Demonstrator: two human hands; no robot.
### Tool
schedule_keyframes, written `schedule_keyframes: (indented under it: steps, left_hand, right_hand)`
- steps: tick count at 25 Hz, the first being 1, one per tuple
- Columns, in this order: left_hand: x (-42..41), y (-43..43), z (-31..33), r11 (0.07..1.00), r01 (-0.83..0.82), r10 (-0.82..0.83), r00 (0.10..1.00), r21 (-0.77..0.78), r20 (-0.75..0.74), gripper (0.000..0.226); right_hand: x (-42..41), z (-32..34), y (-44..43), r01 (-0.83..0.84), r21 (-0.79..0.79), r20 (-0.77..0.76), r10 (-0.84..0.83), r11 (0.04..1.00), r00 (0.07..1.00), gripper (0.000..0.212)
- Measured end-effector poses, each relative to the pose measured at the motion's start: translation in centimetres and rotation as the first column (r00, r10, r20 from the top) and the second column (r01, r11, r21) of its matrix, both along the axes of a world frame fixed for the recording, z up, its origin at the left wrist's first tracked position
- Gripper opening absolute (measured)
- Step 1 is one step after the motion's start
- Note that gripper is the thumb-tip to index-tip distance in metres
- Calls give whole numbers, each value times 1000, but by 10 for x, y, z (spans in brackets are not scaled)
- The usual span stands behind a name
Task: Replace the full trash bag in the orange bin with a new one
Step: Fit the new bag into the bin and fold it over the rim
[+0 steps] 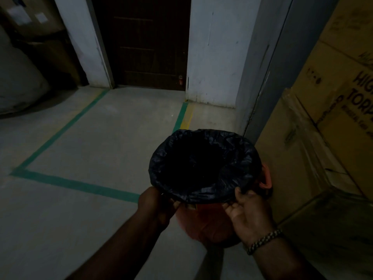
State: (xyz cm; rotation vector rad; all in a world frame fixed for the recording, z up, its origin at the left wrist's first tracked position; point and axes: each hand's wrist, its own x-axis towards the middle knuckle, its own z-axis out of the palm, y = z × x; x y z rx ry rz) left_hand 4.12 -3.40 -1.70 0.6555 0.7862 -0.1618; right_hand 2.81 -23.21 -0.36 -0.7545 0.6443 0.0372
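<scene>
Fingers [229, 208] at rim of black bag [203, 164]

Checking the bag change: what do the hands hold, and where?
Left hand and right hand each pinch the near edge of the black bag, folded over the orange bin.

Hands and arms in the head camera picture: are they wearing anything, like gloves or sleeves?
No gloves, no sleeves: the left hand, right hand, left forearm and right forearm are all bare. Only the right wrist wears something, a beaded bracelet of round dark and pale yellowish beads. No rings or watch show in this dim picture.
</scene>
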Motion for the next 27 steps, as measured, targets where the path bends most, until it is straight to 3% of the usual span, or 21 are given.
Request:
schedule_keyframes:
  steps: [5, 10, 17, 21, 27]
  left_hand:
    - [6, 12, 9, 1000, -17, 17, 1000, 12, -21, 14]
    - [2, 10, 5, 994, 112, -112, 994, 0, 8, 29]
    - [2, 13, 10, 995, 97, -96, 995, 30, -34, 33]
    - [-3, 10, 17, 983, 180, -181, 983, 32, 24, 17]
    - [-6, -1, 14, 986, 163, -166, 985, 42, 58, 24]
  right_hand:
    - [2, 1, -11, -6, -39, 2, 6, 999, 1000, 30]
    - [0, 5, -16, -66, -76, -5, 66, 995, 998, 24]
    - [1, -1, -24, -63, 5, -64, 64, 998, 996, 35]
    - [5, -2, -27, -52, -10, -106, 51, 999, 993, 38]
    - [-1, -1, -24, 54, 27, -98, -51, 998, 994, 37]
